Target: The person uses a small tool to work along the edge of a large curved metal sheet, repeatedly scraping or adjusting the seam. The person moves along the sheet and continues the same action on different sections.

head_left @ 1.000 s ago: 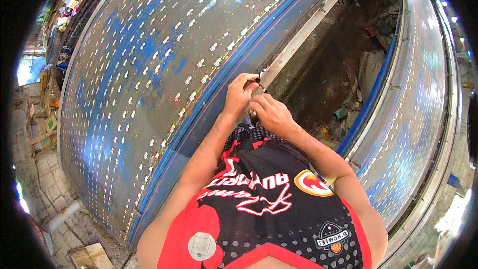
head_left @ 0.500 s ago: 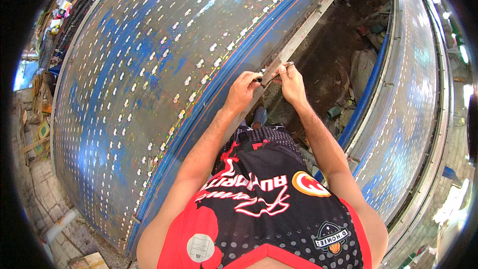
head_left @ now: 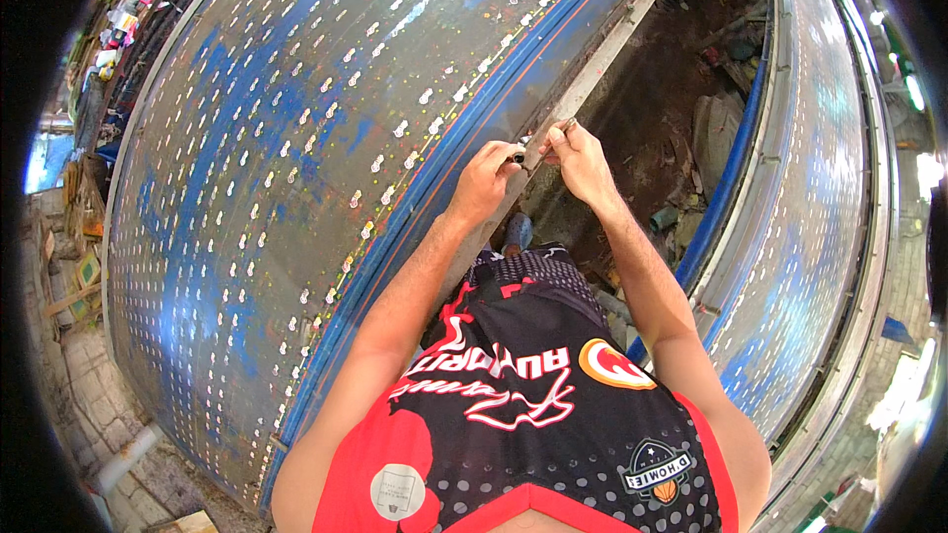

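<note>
The left hand (head_left: 481, 185) has its thumb and fingertips closed on a small black round-ended piece (head_left: 516, 157), right against the inner edge of the long pale-grey metal rail (head_left: 597, 71) that flanks the broad grey table (head_left: 331, 207). That piece looks stiff and light to me, metal or hard plastic; its curved side could slip a little, so I'd pinch it behind the open-looking end. It doesn't seem fragile. The right hand (head_left: 585, 170) is just across the rail, thumb and fingers drawn close together; something glints at the tips, but I can't tell whether they are clamped on anything.

The rail itself looks rigid, narrow and straight-sided, scuffed dull. Beside it, the table's top is smooth and hard, smeared with blue and dotted with rows of small white shapes, its near border a glossy blue band (head_left: 420, 202). Beyond the rail's outer edge lies rough dark ground (head_left: 642, 109), strewn with debris
</note>
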Motion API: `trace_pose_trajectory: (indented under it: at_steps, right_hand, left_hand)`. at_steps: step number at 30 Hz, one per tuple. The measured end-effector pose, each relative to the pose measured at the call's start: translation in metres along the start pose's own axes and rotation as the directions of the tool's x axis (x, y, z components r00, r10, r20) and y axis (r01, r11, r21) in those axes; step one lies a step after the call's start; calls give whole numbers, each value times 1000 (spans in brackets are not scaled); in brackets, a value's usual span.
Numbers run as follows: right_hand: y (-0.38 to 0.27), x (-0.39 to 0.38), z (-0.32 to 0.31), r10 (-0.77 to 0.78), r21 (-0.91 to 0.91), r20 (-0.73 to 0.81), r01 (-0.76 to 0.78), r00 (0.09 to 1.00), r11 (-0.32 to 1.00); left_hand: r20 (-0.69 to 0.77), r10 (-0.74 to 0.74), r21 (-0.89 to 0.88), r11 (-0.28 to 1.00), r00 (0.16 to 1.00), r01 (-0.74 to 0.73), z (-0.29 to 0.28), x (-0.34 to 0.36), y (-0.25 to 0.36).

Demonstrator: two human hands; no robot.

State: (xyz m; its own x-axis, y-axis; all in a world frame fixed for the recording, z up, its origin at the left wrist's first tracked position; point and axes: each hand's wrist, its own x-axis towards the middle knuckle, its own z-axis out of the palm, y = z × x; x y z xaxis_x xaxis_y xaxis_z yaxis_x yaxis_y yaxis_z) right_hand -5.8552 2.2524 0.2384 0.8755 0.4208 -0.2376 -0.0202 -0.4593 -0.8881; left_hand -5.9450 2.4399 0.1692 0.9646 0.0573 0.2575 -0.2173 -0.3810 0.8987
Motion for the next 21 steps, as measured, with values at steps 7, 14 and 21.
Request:
trace_pose_trajectory:
  at_steps: [7, 14, 21]
  right_hand:
    - [10, 10, -1, 32, 92, -32, -29, 999, 995]
    - [28, 20, -4, 48, 169, 19, -50, 999, 984]
    - [23, -12, 20, -297, -171, -135, 273, 945, 947]
  left_hand:
    - [-17, 55, 12, 998, 998, -55, 3, -3, -9]
    - [4, 9, -15, 1000, 1000, -9, 1, -3, -6]
    - [17, -22, 12, 1000, 1000, 22, 4, -3, -5]
